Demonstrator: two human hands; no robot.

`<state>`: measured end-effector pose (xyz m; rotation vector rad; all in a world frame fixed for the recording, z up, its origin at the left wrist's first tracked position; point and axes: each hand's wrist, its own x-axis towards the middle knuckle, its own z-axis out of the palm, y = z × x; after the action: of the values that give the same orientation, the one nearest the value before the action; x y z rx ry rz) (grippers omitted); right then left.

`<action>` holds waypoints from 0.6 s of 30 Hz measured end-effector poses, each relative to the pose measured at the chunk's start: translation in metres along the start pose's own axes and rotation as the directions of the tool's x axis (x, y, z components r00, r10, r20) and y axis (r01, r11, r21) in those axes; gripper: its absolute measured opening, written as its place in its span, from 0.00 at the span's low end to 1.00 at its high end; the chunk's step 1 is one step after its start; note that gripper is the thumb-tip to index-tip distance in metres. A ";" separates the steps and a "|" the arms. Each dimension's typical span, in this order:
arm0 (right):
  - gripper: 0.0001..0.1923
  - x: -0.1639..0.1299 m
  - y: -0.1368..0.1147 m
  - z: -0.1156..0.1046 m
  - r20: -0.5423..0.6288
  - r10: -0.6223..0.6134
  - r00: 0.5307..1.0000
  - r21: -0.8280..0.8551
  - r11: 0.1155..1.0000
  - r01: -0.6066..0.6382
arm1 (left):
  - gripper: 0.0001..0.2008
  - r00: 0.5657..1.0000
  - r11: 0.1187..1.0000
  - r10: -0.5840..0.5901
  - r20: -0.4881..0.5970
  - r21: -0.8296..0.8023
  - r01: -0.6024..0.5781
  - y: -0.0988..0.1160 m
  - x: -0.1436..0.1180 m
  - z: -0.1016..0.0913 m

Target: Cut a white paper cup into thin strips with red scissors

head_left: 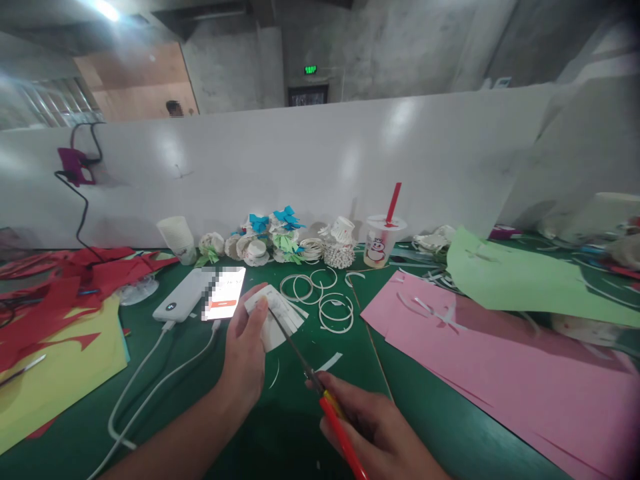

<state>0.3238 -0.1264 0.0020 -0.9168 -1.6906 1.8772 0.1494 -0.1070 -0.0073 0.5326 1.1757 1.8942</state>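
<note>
Red-handled scissors (320, 393) sit closest to the camera, held in the right hand (380, 427) with the fingers curled tight around the red handle. Their thin blades point up and away to a cut paper cup (275, 317). The blade tips touch the cup, which is white and cut into strips along one side. The left hand (245, 353) holds the cup, with the thumb on top and the other fingers pinching it from below. Both hands are above the green desk (280, 427). Just beyond the cup lie some white paper rings (325, 300). Just left of the cup is a lit phone (223, 302), and beside that a white power bank (180, 303) with white cables running toward the camera. Far left of the cup are red paper scraps (65, 287) and a yellow sheet (55, 373). Right of the cup is a big pink sheet (500, 373), and past it a light green sheet (520, 280). Behind the cup, along the white wall, stands a row of little paper flowers (270, 240) and a drink cup (379, 247) with a red straw.
</note>
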 end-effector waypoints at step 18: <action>0.26 -0.003 0.003 0.003 0.058 0.039 0.998 0.239 0.970 -0.052 | 0.18 0.998 0.995 0.054 0.037 -0.090 -0.051 0.003 -0.001 0.004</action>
<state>0.3238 -0.1313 -0.0001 -0.8205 -1.4407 2.0978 0.1514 -0.1061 -0.0021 0.5546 1.0559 1.9622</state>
